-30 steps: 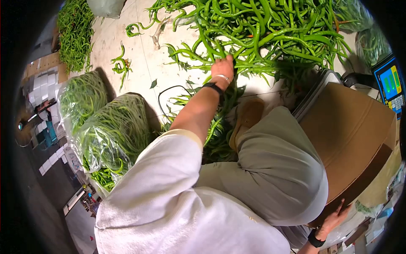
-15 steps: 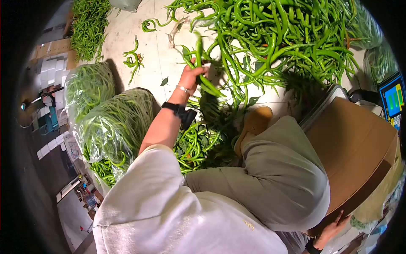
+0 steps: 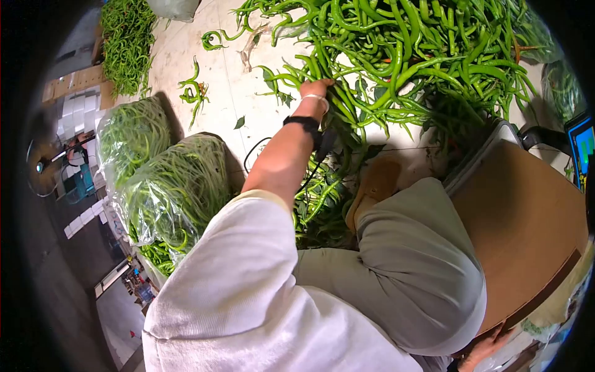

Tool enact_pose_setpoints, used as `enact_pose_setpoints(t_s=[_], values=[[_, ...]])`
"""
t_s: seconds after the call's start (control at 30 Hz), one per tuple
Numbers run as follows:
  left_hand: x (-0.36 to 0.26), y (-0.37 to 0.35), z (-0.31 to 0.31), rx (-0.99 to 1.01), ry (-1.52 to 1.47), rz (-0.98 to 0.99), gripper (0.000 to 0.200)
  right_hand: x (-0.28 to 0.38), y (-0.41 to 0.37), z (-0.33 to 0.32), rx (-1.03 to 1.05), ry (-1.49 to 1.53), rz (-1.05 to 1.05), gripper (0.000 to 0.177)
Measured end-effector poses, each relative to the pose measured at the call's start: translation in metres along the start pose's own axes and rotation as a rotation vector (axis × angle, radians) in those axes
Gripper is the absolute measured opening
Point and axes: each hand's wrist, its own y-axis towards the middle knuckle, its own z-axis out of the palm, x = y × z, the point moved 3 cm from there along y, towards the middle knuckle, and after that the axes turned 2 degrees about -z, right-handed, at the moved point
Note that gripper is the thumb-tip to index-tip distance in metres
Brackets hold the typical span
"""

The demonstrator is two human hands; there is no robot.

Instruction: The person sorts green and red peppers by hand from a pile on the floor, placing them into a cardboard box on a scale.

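Note:
My left hand (image 3: 316,88) reaches to the near left edge of a large pile of long green peppers (image 3: 396,68). Its fingers curl down around some of the peppers, and the fingertips are partly hidden among them. At the lower right, my right hand (image 3: 489,348) holds the lower edge of a brown cardboard box (image 3: 520,223), beside my bent knee. More green peppers (image 3: 319,198) lie below my left forearm, partly covered by it and in shadow.
Clear plastic bags of green peppers (image 3: 176,186) stand at the left. Another pepper heap (image 3: 127,46) lies at the upper left. Some loose peppers (image 3: 194,93) are on the pale floor (image 3: 207,59). A device with a lit screen (image 3: 581,149) is at the right edge.
My left hand has moved right and slightly up into the pile's edge; the peppers it held raised are no longer seen raised. My right hand stays at the box's lower edge.

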Motion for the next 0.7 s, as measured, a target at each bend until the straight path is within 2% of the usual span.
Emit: enact_pose_setpoints(t_s=[0.03,0.07,0.13,0.17,0.2,0.27,0.3,0.33,0.4,0.47,0.53,0.6,0.63,0.67,0.7], values=[[-0.004,0.002,-0.012,0.243,-0.023,-0.107,0.021,0.004,-0.001,0.002,0.009,0.001,-0.006,0.047],[-0.006,-0.001,-0.033,0.483,-0.048,-0.217,0.02,0.006,-0.005,0.002,-0.023,0.167,0.06,0.048],[-0.017,-0.022,-0.064,0.633,-0.24,-0.165,0.028,0.0,-0.005,0.004,-0.043,0.33,0.117,0.048],[-0.019,-0.023,-0.08,0.689,-0.298,-0.147,0.029,-0.011,-0.002,0.002,-0.05,0.182,0.021,0.049],[-0.029,-0.037,-0.098,0.661,-0.317,-0.167,0.03,-0.022,0.002,-0.001,-0.061,0.036,-0.076,0.05],[-0.03,-0.044,-0.121,0.694,-0.188,-0.226,0.03,-0.033,0.01,-0.003,-0.022,-0.054,-0.1,0.049],[-0.024,-0.031,-0.133,0.705,-0.001,-0.281,0.028,-0.035,0.013,-0.003,0.015,-0.153,-0.112,0.048],[-0.02,-0.019,-0.137,0.678,0.055,-0.247,0.02,-0.031,0.011,-0.003,0.012,-0.152,-0.115,0.048],[-0.011,0.033,-0.149,0.366,-0.021,-0.093,0.014,-0.012,0.001,0.0,0.049,0.151,-0.101,0.047],[-0.032,0.03,-0.125,0.366,-0.304,-0.148,0.013,0.006,-0.004,0.0,0.054,0.126,-0.108,0.047],[-0.05,0.027,-0.087,0.405,-0.178,-0.092,0.014,0.027,-0.006,0.0,0.055,0.114,-0.119,0.046],[-0.056,0.029,-0.044,0.361,-0.149,-0.062,0.021,0.052,-0.01,0.001,0.07,0.068,-0.095,0.048],[-0.054,0.041,-0.024,0.226,0.027,0.044,0.028,0.061,-0.012,-0.001,0.078,0.038,-0.079,0.049],[-0.079,-0.001,-0.01,0.065,0.138,0.015,0.034,0.067,-0.014,-0.003,0.087,0.004,-0.059,0.05],[-0.063,0.024,0.006,0.084,0.161,0.061,0.037,0.068,-0.015,-0.006,0.096,-0.036,-0.036,0.051]])
